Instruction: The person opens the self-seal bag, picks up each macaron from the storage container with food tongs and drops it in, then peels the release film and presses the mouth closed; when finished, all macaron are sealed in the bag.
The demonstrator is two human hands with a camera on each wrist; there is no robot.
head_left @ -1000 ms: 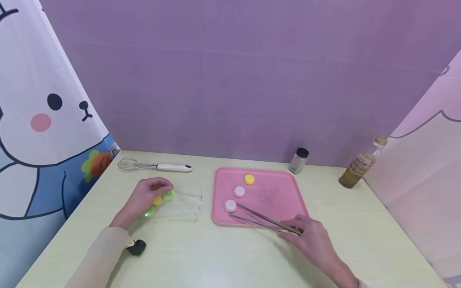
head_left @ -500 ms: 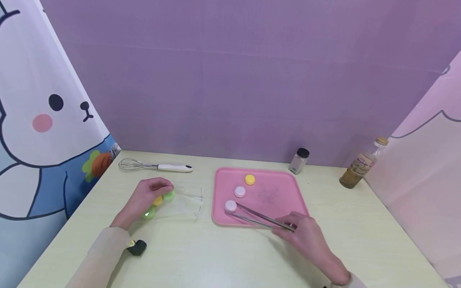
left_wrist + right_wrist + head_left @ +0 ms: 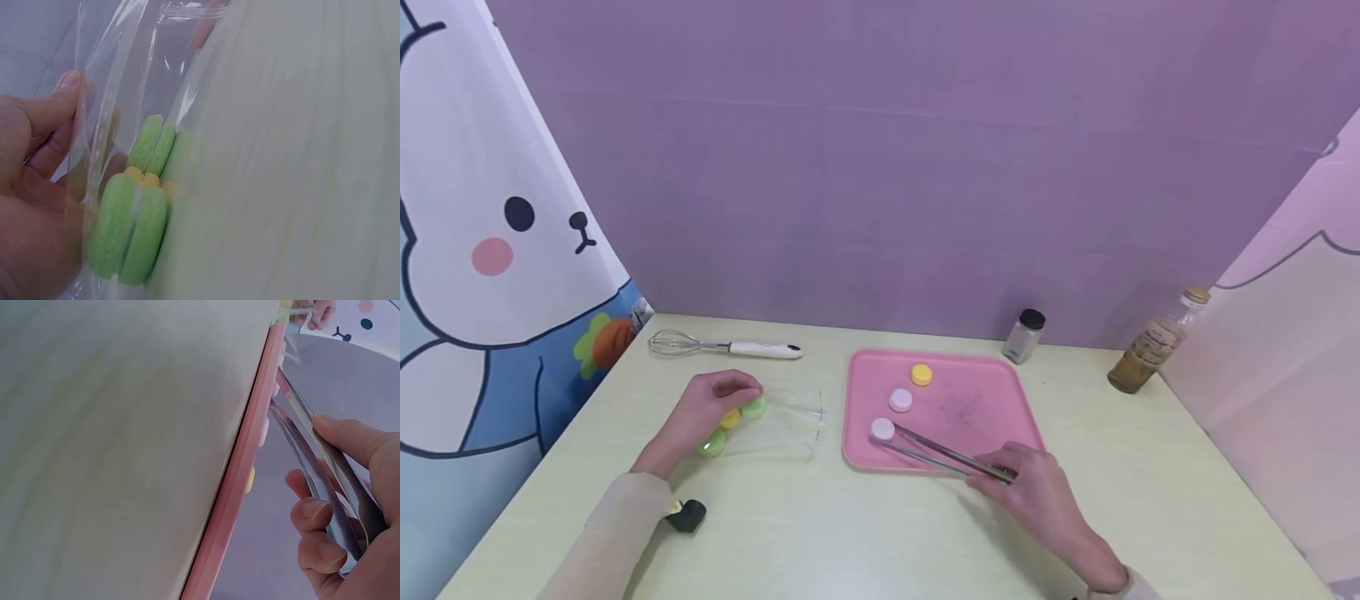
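Note:
My left hand (image 3: 696, 412) pinches the edge of a clear plastic bag (image 3: 790, 425) on the left of the table. Inside it are green macarons (image 3: 111, 228) and a yellow one (image 3: 730, 418), partly hidden behind the fingers in the head view. My right hand (image 3: 1037, 496) grips metal tongs (image 3: 955, 456), thumb on one arm and fingers curled round the other, as the right wrist view shows. The tong tips lie at the two sides of the nearest pale lilac macaron (image 3: 882, 429) on a pink tray (image 3: 992, 387). Behind it on the tray sit another lilac macaron (image 3: 901, 400) and a yellow macaron (image 3: 921, 374).
A whisk (image 3: 730, 347) with a white handle lies at the back left. Behind the tray stands a small black-capped jar (image 3: 1024, 336), and farther right a corked bottle (image 3: 1156, 343) with brown contents. A purple backdrop (image 3: 910, 183) rises along the table's back edge.
My right hand has shifted slightly left and up, and the tong arms have drawn closer together, with the tips now around the nearest lilac macaron. The left hand keeps its place on the bag.

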